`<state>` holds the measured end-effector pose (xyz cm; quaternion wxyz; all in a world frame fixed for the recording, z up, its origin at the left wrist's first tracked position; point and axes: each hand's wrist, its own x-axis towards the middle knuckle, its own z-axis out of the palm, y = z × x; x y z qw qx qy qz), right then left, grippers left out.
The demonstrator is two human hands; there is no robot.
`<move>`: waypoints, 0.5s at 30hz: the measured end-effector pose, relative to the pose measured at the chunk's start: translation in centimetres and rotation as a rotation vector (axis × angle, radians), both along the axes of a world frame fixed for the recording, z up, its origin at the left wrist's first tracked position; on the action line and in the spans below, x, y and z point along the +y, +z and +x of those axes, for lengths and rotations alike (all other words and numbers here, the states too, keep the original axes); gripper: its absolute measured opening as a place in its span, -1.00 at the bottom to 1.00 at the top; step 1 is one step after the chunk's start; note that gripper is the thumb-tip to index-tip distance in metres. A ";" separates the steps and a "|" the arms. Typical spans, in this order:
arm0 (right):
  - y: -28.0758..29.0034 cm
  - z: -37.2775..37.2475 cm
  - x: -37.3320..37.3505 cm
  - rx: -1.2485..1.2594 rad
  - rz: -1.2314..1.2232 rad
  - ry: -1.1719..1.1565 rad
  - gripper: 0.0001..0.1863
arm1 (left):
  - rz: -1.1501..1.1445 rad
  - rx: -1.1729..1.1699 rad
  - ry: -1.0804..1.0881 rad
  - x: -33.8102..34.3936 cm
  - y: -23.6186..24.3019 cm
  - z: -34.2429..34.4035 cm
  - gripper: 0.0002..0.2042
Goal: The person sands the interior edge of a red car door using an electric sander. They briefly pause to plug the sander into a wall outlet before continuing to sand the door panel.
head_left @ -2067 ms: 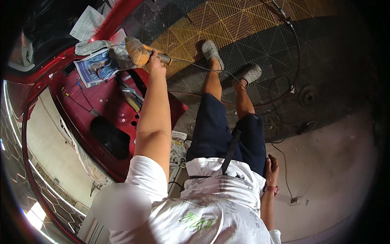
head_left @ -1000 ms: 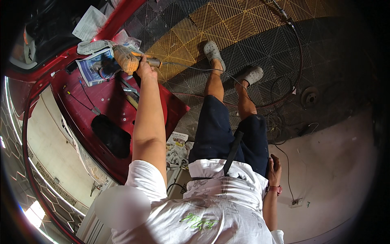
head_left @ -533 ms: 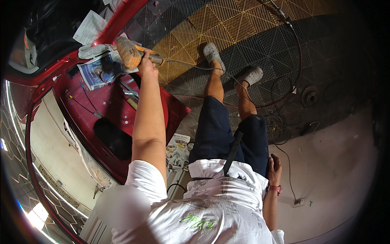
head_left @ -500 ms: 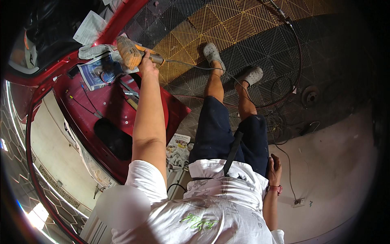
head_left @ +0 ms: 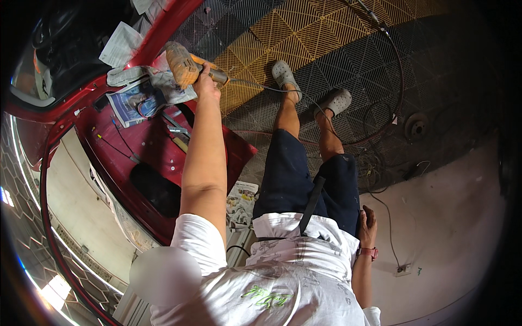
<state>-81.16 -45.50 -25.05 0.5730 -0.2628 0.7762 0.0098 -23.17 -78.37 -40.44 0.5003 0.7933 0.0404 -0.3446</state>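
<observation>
Your left hand (head_left: 207, 85) was closed around the handle of a worn orange corded power tool (head_left: 184, 64), the grip partly masking its rear, while its working end was hard to make out. The tool hung above the upper edge of a red vehicle door (head_left: 235, 155), just beside newspaper sheets (head_left: 129, 102); whether it touched them could not be told. Your forearm hid part of the door and cut across metal-and-black items (head_left: 176, 129) lying on it, too obscured to identify. The tool's grey cord (head_left: 263, 86) ran past your clogs (head_left: 338, 101) over the yellow and dark floor mat (head_left: 312, 41). Your right hand (head_left: 368, 224), above a red wristwatch (head_left: 368, 253), hung against your dark shorts (head_left: 283, 174), its palm hidden and its state impossible to tell. Shadow swallowed detail around a round metal disc (head_left: 417, 127).
</observation>
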 end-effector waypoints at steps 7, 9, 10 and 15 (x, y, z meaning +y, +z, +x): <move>0.4 0.4 -0.8 0.010 0.006 0.012 -0.56 | 0.057 0.002 -0.019 -1.6 0.5 -1.9 -0.41; 0.4 0.4 -0.8 0.010 0.008 0.010 -0.56 | 0.020 0.015 -0.022 -1.8 0.6 -2.4 -0.41; 0.5 0.4 -0.9 0.010 0.013 0.006 -0.56 | 0.038 0.004 -0.030 -2.0 0.6 -2.6 -0.42; 0.5 0.4 -1.0 0.024 0.027 0.002 -0.56 | 0.066 0.007 -0.053 -2.5 0.4 -3.1 -0.46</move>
